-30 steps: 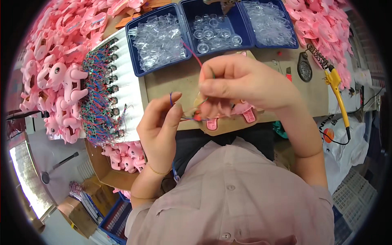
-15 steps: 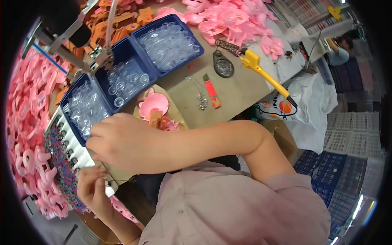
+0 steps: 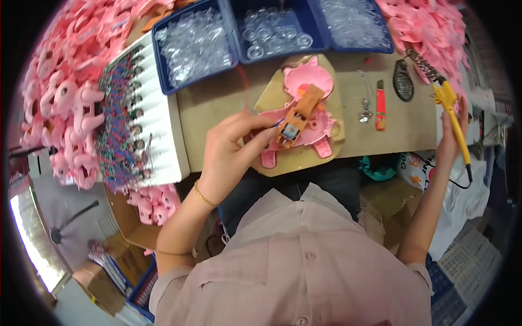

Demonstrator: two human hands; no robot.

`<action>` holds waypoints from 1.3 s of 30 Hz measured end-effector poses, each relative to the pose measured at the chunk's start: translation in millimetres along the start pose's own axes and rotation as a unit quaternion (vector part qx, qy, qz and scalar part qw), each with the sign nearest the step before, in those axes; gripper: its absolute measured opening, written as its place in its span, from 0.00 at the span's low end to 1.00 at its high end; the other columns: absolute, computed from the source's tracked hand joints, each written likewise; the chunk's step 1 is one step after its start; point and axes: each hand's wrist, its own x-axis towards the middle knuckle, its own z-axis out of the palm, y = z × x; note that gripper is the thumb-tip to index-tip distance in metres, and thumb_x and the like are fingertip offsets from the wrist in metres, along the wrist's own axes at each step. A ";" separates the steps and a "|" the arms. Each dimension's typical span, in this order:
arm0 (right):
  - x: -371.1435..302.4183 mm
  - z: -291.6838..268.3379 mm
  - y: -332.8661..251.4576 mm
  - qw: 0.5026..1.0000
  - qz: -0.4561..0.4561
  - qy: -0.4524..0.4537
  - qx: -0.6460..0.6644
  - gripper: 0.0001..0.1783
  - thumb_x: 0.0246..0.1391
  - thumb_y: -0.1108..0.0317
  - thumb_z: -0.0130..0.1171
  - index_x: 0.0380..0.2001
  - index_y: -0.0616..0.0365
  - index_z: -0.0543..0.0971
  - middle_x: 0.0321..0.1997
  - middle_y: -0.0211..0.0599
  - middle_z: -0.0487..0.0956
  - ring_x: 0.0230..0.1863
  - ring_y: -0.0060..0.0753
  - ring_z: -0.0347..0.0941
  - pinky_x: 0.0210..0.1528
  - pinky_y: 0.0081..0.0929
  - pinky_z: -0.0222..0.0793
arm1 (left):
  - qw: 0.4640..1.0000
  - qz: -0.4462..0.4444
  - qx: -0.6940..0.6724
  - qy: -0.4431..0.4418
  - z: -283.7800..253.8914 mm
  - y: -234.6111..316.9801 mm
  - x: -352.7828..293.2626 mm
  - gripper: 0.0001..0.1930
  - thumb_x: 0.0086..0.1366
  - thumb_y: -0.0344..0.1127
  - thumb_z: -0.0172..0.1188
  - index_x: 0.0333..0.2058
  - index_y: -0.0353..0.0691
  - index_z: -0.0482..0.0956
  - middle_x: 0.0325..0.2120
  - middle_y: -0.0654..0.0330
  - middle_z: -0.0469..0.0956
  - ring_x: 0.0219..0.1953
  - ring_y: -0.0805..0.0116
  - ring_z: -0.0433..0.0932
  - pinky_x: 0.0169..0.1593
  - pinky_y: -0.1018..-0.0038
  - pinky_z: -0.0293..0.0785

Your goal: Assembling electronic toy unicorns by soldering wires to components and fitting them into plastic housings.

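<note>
A pink plastic animal-shaped shell [image 3: 308, 77] lies on a tan board in front of me. On it sits an orange-brown plastic housing [image 3: 308, 103] with a small circuit piece inside. My left hand [image 3: 231, 145] is at the housing's left side, thumb and forefinger pinched on a thin wire [image 3: 279, 124]; a red strand rises from near those fingers. At the far right, my right hand [image 3: 452, 130] is closed around the yellow handle of a soldering iron [image 3: 458, 127], whose tip end sits in a coiled spring holder [image 3: 423, 65]. Some of its fingers are hidden behind the handle.
Blue bins [image 3: 235, 46] of clear plastic parts stand along the back. A white tray [image 3: 166, 157] with bundled coloured wires lies left, beside piled pink animal shells [image 3: 81, 108]. A red cutter [image 3: 380, 108], small metal bits [image 3: 365, 111] and a dark oval piece [image 3: 403, 81] lie right.
My right hand has swung from the left bin across to the soldering iron. My left hand has moved up from the wire tray to the housing. The view has turned.
</note>
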 end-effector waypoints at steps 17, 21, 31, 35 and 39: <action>-75.7 14.2 -76.6 0.987 0.070 0.045 0.134 0.27 0.64 0.66 0.45 0.62 0.69 0.58 0.56 0.50 0.72 0.48 0.37 0.75 0.50 0.26 0.69 | 0.943 0.210 0.255 0.043 29.7 -21.0 -25.8 0.08 0.48 0.33 0.70 0.29 0.48 0.83 0.28 0.70 0.77 0.35 0.69 0.73 0.45 0.69 0.62; -75.0 29.8 -88.2 0.903 0.107 -0.036 0.414 0.30 0.65 0.63 0.45 0.65 0.67 0.54 0.61 0.51 0.67 0.56 0.39 0.69 0.56 0.29 0.65 | 0.960 0.174 0.209 0.073 31.6 -17.7 -30.2 0.06 0.49 0.32 0.68 0.27 0.47 0.82 0.27 0.69 0.76 0.36 0.66 0.73 0.46 0.67 0.61; -115.7 25.3 -118.7 0.979 0.035 -0.032 0.200 0.39 0.58 0.54 0.55 0.63 0.67 0.54 0.61 0.55 0.66 0.60 0.50 0.66 0.60 0.45 0.64 | 0.984 0.084 0.098 0.120 43.8 -22.8 -37.3 0.02 0.52 0.26 0.64 0.26 0.38 0.79 0.24 0.63 0.75 0.35 0.65 0.68 0.48 0.70 0.62; -148.5 -14.4 -121.2 0.973 0.015 -0.195 0.119 0.50 0.50 0.47 0.65 0.66 0.54 0.48 0.58 0.58 0.67 0.54 0.49 0.71 0.54 0.46 0.70 | 0.980 0.082 0.101 0.147 50.4 -25.2 -34.3 0.05 0.47 0.31 0.67 0.25 0.46 0.81 0.25 0.68 0.74 0.37 0.62 0.70 0.47 0.67 0.60; -125.5 1.1 -132.4 0.900 -0.006 -0.378 0.218 0.40 0.50 0.60 0.67 0.58 0.74 0.61 0.52 0.60 0.74 0.41 0.37 0.78 0.40 0.30 0.74 | 0.977 0.072 0.127 0.158 53.4 -26.3 -35.7 0.05 0.47 0.32 0.67 0.25 0.46 0.81 0.25 0.68 0.74 0.38 0.62 0.70 0.47 0.67 0.60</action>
